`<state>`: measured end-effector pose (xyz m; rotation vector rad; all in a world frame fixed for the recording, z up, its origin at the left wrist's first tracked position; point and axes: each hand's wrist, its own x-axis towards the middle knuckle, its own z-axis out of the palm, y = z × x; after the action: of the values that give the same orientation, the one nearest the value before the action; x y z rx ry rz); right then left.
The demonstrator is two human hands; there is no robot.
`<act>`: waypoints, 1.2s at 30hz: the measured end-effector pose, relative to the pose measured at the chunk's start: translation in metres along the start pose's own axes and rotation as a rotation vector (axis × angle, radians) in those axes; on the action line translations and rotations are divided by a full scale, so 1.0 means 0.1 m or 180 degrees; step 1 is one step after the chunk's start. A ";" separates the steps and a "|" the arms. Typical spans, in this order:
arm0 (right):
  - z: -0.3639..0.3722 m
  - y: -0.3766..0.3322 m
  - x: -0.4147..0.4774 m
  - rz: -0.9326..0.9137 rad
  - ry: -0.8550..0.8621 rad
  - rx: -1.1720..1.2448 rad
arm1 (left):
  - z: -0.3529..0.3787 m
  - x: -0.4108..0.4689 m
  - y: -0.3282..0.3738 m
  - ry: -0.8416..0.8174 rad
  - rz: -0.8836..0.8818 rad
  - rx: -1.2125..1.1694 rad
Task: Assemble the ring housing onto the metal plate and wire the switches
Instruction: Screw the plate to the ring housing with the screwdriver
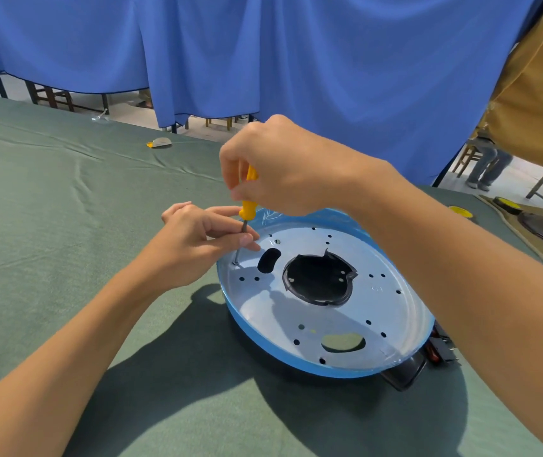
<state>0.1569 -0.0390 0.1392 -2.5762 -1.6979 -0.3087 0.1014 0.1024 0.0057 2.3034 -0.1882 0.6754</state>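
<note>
The metal plate lies on the black ring housing on the table, and your right hand grips the yellow screwdriver while your left hand pinches its shaft at an edge hole, so I think most screws and all the wiring are still left.

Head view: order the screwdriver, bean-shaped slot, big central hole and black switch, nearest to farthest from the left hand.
1. Screwdriver: shaft between the left hand fingers.
2. Bean-shaped slot: just right.
3. Central hole: middle of the metal plate.
4. Black switch: past the plate's right edge.
</note>
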 end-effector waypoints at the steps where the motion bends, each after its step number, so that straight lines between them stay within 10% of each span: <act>1: 0.02 0.00 0.00 0.0019 0.0091 -0.0059 | 0.01 0.00 0.03 0.0025 -0.0006 0.0004; 20: 0.06 0.02 0.05 0.0349 0.0119 -0.0068 | 0.05 -0.01 0.06 0.0782 -0.0071 -0.0078; 36: 0.08 -0.01 0.08 0.0330 0.0191 -0.0072 | 0.05 -0.01 0.10 0.0422 -0.0156 -0.0743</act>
<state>0.1605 -0.0305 0.1329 -2.6309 -1.5442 -0.3983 0.0994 0.0918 0.0086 2.0271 -0.1401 0.7378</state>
